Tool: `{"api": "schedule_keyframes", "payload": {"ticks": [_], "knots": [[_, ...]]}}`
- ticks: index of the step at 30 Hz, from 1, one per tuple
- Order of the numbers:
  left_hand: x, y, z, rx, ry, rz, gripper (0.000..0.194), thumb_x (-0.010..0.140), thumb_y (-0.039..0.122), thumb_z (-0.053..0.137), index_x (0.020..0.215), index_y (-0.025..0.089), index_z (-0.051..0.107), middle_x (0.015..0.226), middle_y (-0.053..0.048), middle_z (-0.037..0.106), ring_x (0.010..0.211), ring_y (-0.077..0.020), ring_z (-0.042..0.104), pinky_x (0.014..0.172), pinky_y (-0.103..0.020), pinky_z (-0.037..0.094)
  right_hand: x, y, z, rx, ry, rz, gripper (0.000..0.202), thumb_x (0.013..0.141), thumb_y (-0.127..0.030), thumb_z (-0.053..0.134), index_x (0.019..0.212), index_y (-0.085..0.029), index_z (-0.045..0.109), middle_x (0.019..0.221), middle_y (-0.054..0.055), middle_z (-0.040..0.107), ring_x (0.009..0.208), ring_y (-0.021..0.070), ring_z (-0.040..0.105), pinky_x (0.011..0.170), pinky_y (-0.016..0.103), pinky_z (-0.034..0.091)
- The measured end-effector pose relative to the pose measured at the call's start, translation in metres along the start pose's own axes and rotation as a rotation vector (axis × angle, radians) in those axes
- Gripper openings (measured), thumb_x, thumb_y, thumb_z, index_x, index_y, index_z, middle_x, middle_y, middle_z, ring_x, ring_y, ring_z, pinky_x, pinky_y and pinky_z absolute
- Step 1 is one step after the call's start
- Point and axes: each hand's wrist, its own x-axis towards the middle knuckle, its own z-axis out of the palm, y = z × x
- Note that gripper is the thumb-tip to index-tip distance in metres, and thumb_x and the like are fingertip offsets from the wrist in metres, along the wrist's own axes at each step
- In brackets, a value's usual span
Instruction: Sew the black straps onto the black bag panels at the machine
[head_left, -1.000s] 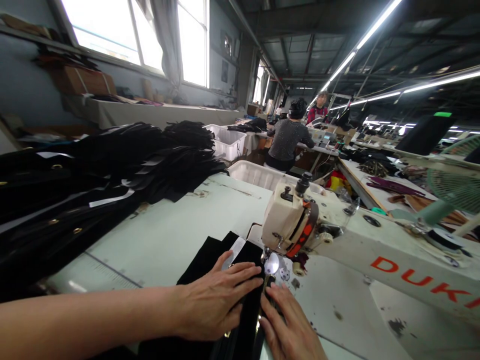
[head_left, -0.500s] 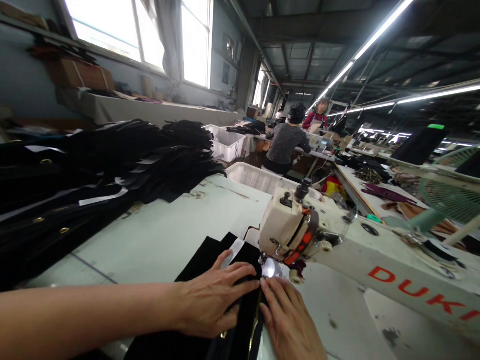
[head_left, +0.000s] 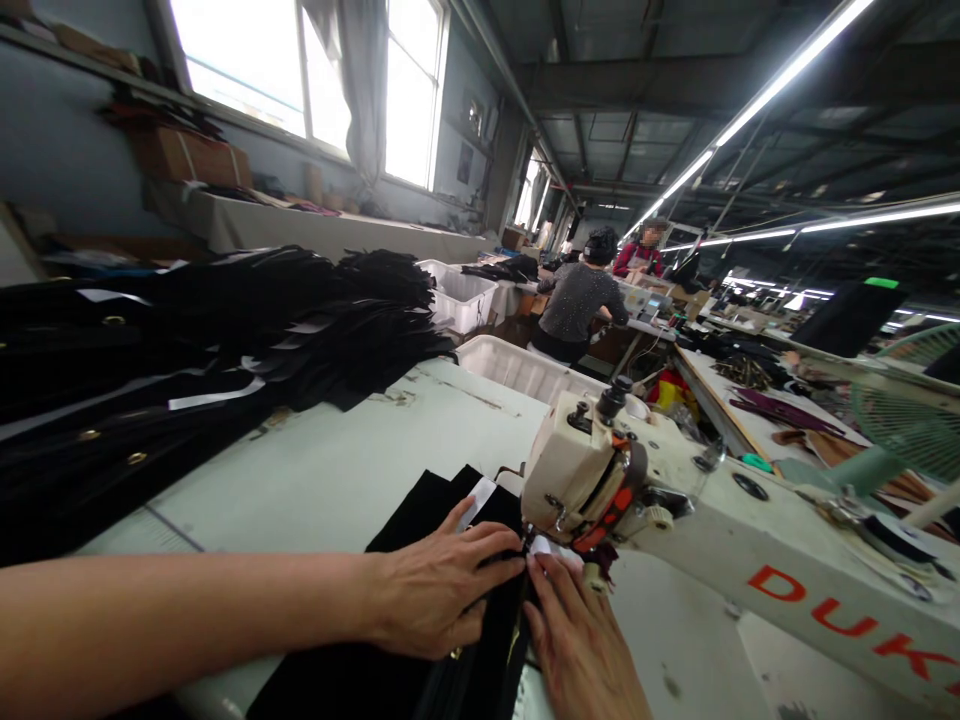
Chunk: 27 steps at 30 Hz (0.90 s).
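Black fabric pieces (head_left: 412, 515) lie layered on the sewing machine's bed, with a white strip (head_left: 478, 500) across the far end. My left hand (head_left: 442, 590) rests on top of them, fingers spread, fingertips close to the needle area. Flat along the fabric's right edge lies my right hand (head_left: 581, 630), fingers stretched toward the presser area. A gold-coloured line (head_left: 516, 645) runs along that edge between the hands. Just beyond the fingertips stands the sewing machine head (head_left: 574, 475); the needle itself cannot be made out. Under my left hand a small gold eyelet (head_left: 455, 653) shows.
A large heap of black pieces (head_left: 247, 330) with white strips covers the table's left side. White plastic bins (head_left: 517, 365) stand behind the table. The machine arm (head_left: 757, 540) stretches right, near a green fan (head_left: 911, 400). Co-workers (head_left: 581, 300) are farther back.
The view has shifted a little, so the surroundings appear farther right and lower. Both hands keep nearly the same pose on the black fabric beside the needle area.
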Motion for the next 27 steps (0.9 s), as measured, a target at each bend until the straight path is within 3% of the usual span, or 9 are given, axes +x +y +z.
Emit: {"api": "schedule_keyframes", "payload": {"ticks": [12,20,27], "knots": [[-0.0008,-0.0005,0.0026,0.003,0.042,0.034,0.051,0.089,0.018,0.050,0.140,0.015,0.045,0.135,-0.009,0.056,0.129,-0.0213,0.049,0.123,-0.042,0.012,-0.0039,0.0043,0.0016,0.031,0.009,-0.034,0.041,0.104,-0.031,0.032,0.127,-0.011,0.059,0.129,0.005,0.062,0.111,0.0215,0.065,0.082,0.035,0.063],[0.0003,-0.0026,0.0050,0.044,0.060,0.041,0.049,0.091,0.021,0.048,0.140,0.013,0.046,0.140,-0.012,0.053,0.134,-0.0219,0.045,0.124,-0.043,0.004,-0.0047,0.0060,0.0083,0.107,0.040,-0.022,0.038,0.102,-0.028,0.040,0.129,-0.008,0.057,0.133,0.009,0.059,0.112,0.0228,0.064,0.086,0.034,0.061],[0.0002,-0.0076,0.0072,0.066,0.026,0.040,0.051,0.096,0.025,0.046,0.145,0.014,0.041,0.146,-0.011,0.049,0.141,-0.0201,0.037,0.124,-0.043,0.001,0.0026,0.0021,-0.0005,0.171,0.116,0.067,0.038,0.103,-0.025,0.030,0.121,-0.011,0.061,0.126,0.007,0.064,0.108,0.0235,0.067,0.082,0.040,0.063]]}}
